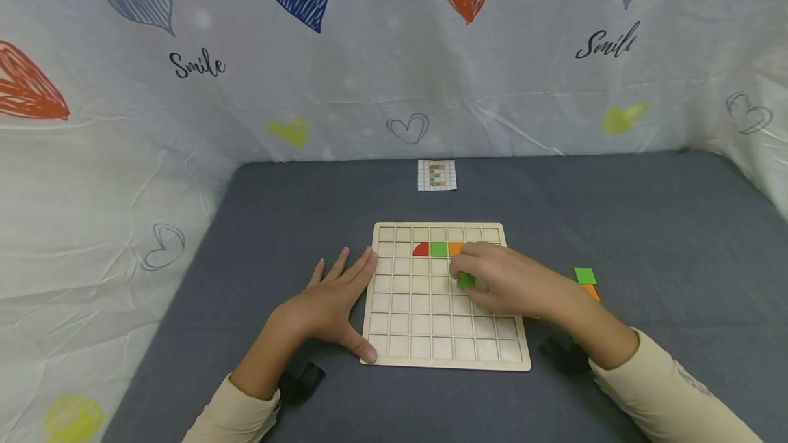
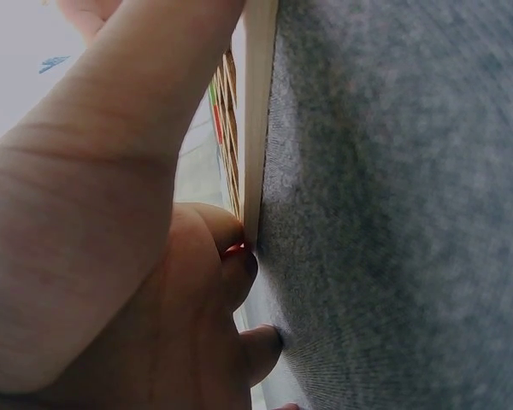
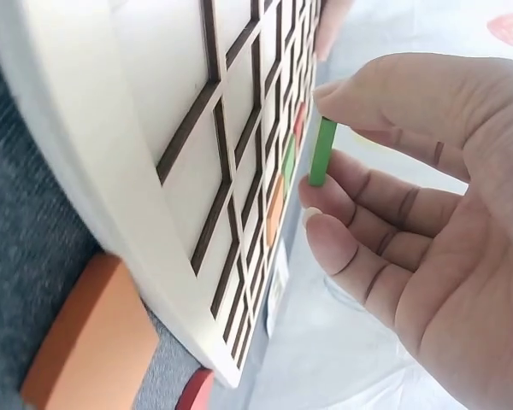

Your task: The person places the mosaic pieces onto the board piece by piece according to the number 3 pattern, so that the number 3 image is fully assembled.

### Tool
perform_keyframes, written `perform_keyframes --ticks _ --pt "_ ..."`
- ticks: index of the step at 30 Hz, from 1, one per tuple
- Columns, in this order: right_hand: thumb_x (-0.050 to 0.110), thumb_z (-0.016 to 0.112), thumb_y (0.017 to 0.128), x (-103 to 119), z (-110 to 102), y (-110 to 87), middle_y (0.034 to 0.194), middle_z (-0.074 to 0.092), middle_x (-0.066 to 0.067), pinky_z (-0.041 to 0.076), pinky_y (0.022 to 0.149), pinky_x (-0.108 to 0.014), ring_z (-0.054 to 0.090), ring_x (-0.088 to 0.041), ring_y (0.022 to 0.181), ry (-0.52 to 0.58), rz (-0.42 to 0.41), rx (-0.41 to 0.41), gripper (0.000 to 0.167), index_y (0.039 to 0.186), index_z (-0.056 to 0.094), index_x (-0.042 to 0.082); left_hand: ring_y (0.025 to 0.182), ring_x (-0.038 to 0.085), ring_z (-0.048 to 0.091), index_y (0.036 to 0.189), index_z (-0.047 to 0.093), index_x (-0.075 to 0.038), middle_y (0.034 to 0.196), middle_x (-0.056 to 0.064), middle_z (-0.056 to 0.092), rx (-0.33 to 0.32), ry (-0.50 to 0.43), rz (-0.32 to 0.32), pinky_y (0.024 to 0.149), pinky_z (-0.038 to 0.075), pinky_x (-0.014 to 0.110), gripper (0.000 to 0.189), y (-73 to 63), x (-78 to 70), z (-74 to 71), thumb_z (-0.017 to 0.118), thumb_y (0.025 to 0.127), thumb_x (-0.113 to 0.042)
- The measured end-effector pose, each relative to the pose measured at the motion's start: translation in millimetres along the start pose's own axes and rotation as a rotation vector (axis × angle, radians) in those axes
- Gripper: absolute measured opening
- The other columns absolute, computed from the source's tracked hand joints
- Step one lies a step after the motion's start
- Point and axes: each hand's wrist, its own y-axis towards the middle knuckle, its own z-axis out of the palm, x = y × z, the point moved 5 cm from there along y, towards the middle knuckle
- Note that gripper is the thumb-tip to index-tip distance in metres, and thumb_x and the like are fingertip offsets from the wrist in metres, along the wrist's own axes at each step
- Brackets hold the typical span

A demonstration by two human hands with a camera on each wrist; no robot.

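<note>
A pale wooden grid board (image 1: 446, 363) lies on the grey cloth. In one of its upper rows sit a red quarter-round tile (image 1: 421, 249), a green square tile (image 1: 439, 249) and an orange tile (image 1: 455, 249). My right hand (image 1: 507, 279) is over the board's right part, pinching another green tile (image 3: 323, 152) between thumb and fingertips, just off the surface in the right wrist view. My left hand (image 1: 332, 303) rests along the board's left edge, fingers spread and fairly straight, thumb on the lower left corner.
Right of the board lie a loose green tile (image 1: 585, 275) and an orange tile (image 1: 590, 291), partly behind the right forearm. An orange piece (image 3: 92, 333) and a red piece (image 3: 195, 391) lie beside the board's edge. A small pattern card (image 1: 437, 176) lies beyond the board, before a heart-printed curtain (image 1: 345, 74).
</note>
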Motion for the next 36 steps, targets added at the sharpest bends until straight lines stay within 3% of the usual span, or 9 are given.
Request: perform_keyframes --ticks 17,25,36 --pt "-0.007 0.064 0.08 4.2 8.7 32.0 0.083 0.056 0.003 0.047 0.07 -0.029 0.05 -0.013 0.077 0.003 -0.027 -0.015 0.021 0.088 0.066 0.012 0.151 0.032 -0.012 0.163 0.003 -0.017 0.167 0.001 -0.003 -0.004 -0.003 0.002 0.114 -0.005 0.064 0.153 -0.2 1.3 0.4 0.086 0.048 -0.075" --pt "-0.006 0.07 0.08 7.3 14.9 48.6 0.086 0.061 0.002 0.049 0.074 -0.031 0.055 -0.016 0.08 -0.005 -0.025 -0.011 0.019 0.091 0.068 0.01 0.151 0.033 -0.01 0.163 0.003 -0.016 0.167 0.001 -0.001 -0.012 -0.01 0.011 0.114 -0.005 0.064 0.154 -0.8 0.5 0.1 0.086 0.047 -0.074" --pt "0.0 0.077 0.082 6.8 23.2 59.9 0.083 0.058 0.004 0.047 0.071 -0.03 0.053 -0.015 0.077 -0.043 -0.009 -0.005 0.018 0.081 0.064 0.014 0.151 0.033 -0.011 0.163 0.003 -0.016 0.167 0.0 -0.002 -0.008 -0.02 0.011 0.114 -0.005 0.064 0.154 -1.0 0.7 -0.2 0.086 0.047 -0.074"
